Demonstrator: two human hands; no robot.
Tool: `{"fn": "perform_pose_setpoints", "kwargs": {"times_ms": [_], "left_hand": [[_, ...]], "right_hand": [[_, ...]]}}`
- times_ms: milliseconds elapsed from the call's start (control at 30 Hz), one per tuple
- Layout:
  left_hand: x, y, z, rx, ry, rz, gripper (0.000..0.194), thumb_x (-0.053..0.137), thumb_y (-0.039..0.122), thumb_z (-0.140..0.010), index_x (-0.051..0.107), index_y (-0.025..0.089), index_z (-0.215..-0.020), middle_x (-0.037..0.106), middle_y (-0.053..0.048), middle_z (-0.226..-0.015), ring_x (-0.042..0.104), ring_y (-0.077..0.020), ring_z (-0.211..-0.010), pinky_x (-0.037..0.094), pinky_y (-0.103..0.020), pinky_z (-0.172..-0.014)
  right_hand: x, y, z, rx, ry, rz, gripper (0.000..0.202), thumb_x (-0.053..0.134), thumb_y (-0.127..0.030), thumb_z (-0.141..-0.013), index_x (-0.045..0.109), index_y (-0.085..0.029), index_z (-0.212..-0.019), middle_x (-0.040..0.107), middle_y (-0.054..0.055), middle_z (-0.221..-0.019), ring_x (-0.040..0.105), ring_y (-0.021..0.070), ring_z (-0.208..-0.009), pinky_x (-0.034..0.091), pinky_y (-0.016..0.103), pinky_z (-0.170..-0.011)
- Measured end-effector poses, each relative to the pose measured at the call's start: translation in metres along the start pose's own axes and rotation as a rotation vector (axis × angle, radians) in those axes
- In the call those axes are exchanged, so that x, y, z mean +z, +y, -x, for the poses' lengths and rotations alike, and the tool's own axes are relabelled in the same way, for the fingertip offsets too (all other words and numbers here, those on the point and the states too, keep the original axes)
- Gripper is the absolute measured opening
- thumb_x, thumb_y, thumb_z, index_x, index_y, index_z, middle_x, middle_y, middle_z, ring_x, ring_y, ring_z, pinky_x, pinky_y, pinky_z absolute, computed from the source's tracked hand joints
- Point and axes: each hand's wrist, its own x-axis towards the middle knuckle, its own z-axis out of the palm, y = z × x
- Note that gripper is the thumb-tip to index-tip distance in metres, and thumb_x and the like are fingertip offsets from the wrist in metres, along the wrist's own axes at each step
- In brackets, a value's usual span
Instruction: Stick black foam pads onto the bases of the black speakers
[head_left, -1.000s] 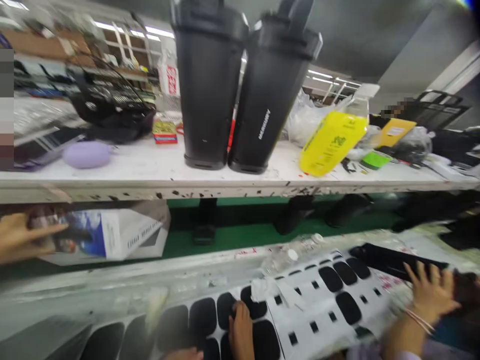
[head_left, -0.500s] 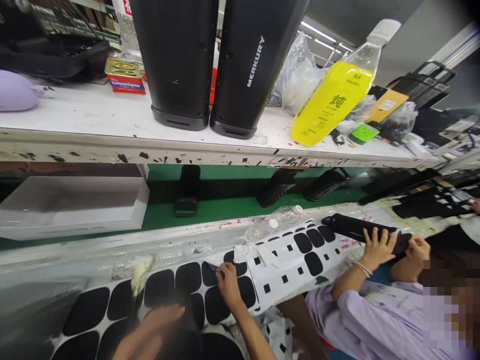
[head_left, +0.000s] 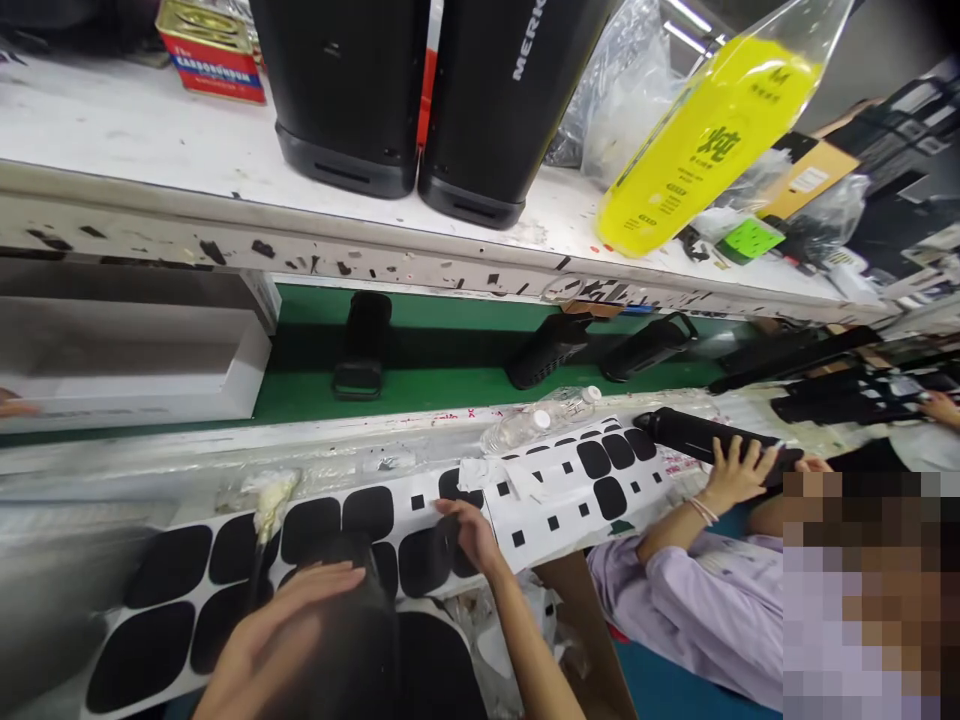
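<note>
A black rounded pad (head_left: pixel 444 540) hangs from my right hand (head_left: pixel 474 530), pinched between thumb and fingers above the backing sheet. The white sheet (head_left: pixel 330 550) carries rows of black pads; a pale spot with a small black square (head_left: pixel 418 502) lies just left of my right hand. My left hand (head_left: pixel 292 610), blurred, lies with fingers wrapped over the upper part of a dark, smooth housing (head_left: pixel 356 640) close to me. The housing's lower part runs out of view.
A brush (head_left: pixel 274 505) with pale bristles rests on the sheet. Clear bottles (head_left: pixel 517 430) lie behind it. Above, the shelf (head_left: pixel 135 140) holds black MERKURY housings (head_left: pixel 487 120) and a yellow drink bottle (head_left: pixel 705 150). A co-worker (head_left: pixel 690 600) handles a black tube (head_left: pixel 697 440) at right.
My right hand has peeled a black pad off the sheet and lifted it, leaving a pale spot. My left hand stays at the dark housing. The view has tipped downward.
</note>
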Motion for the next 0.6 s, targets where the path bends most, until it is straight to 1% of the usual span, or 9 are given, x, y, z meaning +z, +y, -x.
{"fn": "perform_pose_setpoints", "kwargs": {"times_ms": [67, 167, 200, 267, 333, 400, 467, 533, 600], "left_hand": [[-0.001, -0.003, 0.0, -0.014, -0.017, 0.022, 0.038, 0.062, 0.061, -0.083, 0.082, 0.036, -0.102, 0.077, -0.003, -0.122, 0.054, -0.0386, -0.135, 0.02, -0.054, -0.127], [-0.004, -0.016, -0.001, 0.008, -0.021, 0.07, 0.045, 0.058, 0.064, -0.085, 0.082, 0.031, -0.103, 0.076, -0.005, -0.122, 0.056, -0.0371, -0.132, 0.017, -0.052, -0.128], [-0.005, -0.022, -0.001, 0.026, -0.016, 0.083, 0.046, 0.054, 0.063, -0.088, 0.082, 0.03, -0.104, 0.076, -0.005, -0.122, 0.056, -0.0359, -0.132, 0.017, -0.05, -0.128], [-0.006, -0.032, -0.001, 0.069, -0.014, 0.102, 0.05, 0.046, 0.061, -0.093, 0.082, 0.028, -0.105, 0.076, -0.005, -0.123, 0.058, -0.0336, -0.13, 0.02, -0.046, -0.128], [-0.007, -0.037, -0.001, 0.083, -0.02, 0.112, 0.052, 0.043, 0.059, -0.094, 0.082, 0.027, -0.105, 0.076, -0.005, -0.122, 0.06, -0.0329, -0.128, 0.026, -0.043, -0.126], [-0.006, -0.034, -0.002, 0.073, -0.007, 0.139, 0.053, 0.043, 0.059, -0.094, 0.083, 0.026, -0.103, 0.077, -0.006, -0.12, 0.061, -0.0336, -0.126, 0.032, -0.041, -0.122], [-0.004, -0.026, -0.005, 0.024, 0.025, 0.219, 0.053, 0.044, 0.058, -0.093, 0.083, 0.024, -0.103, 0.077, -0.006, -0.119, 0.062, -0.0342, -0.125, 0.037, -0.04, -0.118], [-0.003, -0.019, -0.01, -0.043, 0.068, 0.346, 0.052, 0.045, 0.058, -0.093, 0.082, 0.022, -0.103, 0.078, -0.007, -0.117, 0.066, -0.0339, -0.118, 0.046, -0.04, -0.11], [-0.003, -0.019, -0.016, -0.02, 0.164, 0.44, 0.048, 0.05, 0.058, -0.091, 0.082, 0.022, -0.097, 0.08, -0.007, -0.111, 0.07, -0.0317, -0.109, 0.053, -0.037, -0.099]], "right_hand": [[-0.005, -0.019, 0.012, 0.006, 0.048, -0.132, 0.039, 0.065, -0.056, -0.091, 0.064, -0.017, -0.087, 0.071, 0.004, -0.097, 0.068, 0.0189, -0.092, 0.055, 0.039, -0.087], [-0.001, -0.058, 0.045, -0.009, 0.089, -0.267, 0.045, 0.077, -0.062, -0.075, 0.061, -0.022, -0.085, 0.067, -0.003, -0.086, 0.063, 0.0135, -0.078, 0.053, 0.029, -0.078], [0.004, -0.071, 0.06, -0.007, 0.083, -0.291, 0.044, 0.081, -0.06, -0.073, 0.06, -0.024, -0.086, 0.067, -0.004, -0.084, 0.061, 0.0121, -0.076, 0.052, 0.026, -0.076], [0.019, -0.096, 0.089, 0.022, 0.039, -0.31, 0.04, 0.086, -0.05, -0.073, 0.061, -0.023, -0.088, 0.067, -0.004, -0.082, 0.06, 0.0106, -0.071, 0.05, 0.023, -0.07], [0.039, -0.114, 0.113, 0.069, -0.04, -0.31, 0.035, 0.089, -0.042, -0.073, 0.064, -0.021, -0.087, 0.065, -0.004, -0.076, 0.057, 0.009, -0.066, 0.046, 0.02, -0.063], [0.06, -0.122, 0.129, 0.097, -0.113, -0.372, 0.033, 0.089, -0.039, -0.074, 0.065, -0.02, -0.086, 0.063, -0.004, -0.072, 0.055, 0.0088, -0.063, 0.044, 0.019, -0.06], [0.081, -0.122, 0.133, 0.088, -0.127, -0.512, 0.031, 0.089, -0.038, -0.074, 0.066, -0.021, -0.087, 0.066, -0.002, -0.075, 0.059, 0.0112, -0.067, 0.049, 0.022, -0.066], [0.1, -0.12, 0.128, 0.063, -0.065, -0.655, 0.029, 0.089, -0.036, -0.072, 0.068, -0.024, -0.088, 0.07, -0.001, -0.082, 0.065, 0.0144, -0.075, 0.054, 0.027, -0.076], [0.116, -0.118, 0.119, 0.083, 0.011, -0.734, 0.03, 0.089, -0.035, -0.07, 0.07, -0.025, -0.089, 0.075, 0.0, -0.091, 0.068, 0.0175, -0.084, 0.056, 0.031, -0.086]]}}
